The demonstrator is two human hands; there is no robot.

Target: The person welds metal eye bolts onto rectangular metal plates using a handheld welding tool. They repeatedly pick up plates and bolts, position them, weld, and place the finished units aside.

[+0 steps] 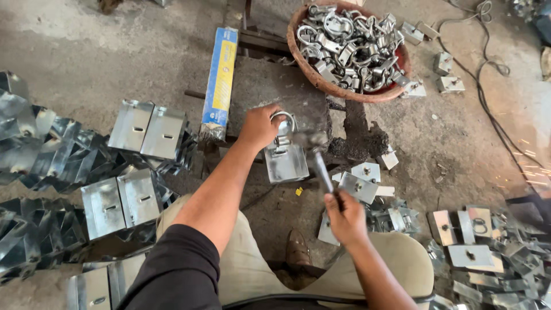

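Observation:
My left hand point(259, 126) grips a round metal ring clamp point(285, 121) standing on a shiny folded metal bracket point(285, 159), which rests on a dark block point(275, 92) in front of me. My right hand point(344, 217) holds the handle of a hammer point(319, 162). The hammer's head is blurred, right beside the ring clamp above the bracket.
A reddish basket point(344, 92) full of ring clamps sits at the far right of the block. A blue and yellow long box point(220, 80) lies to the left. Stacks of folded metal brackets point(103, 172) fill the left; assembled brackets point(482, 247) pile at right. A cable point(488, 86) crosses the floor.

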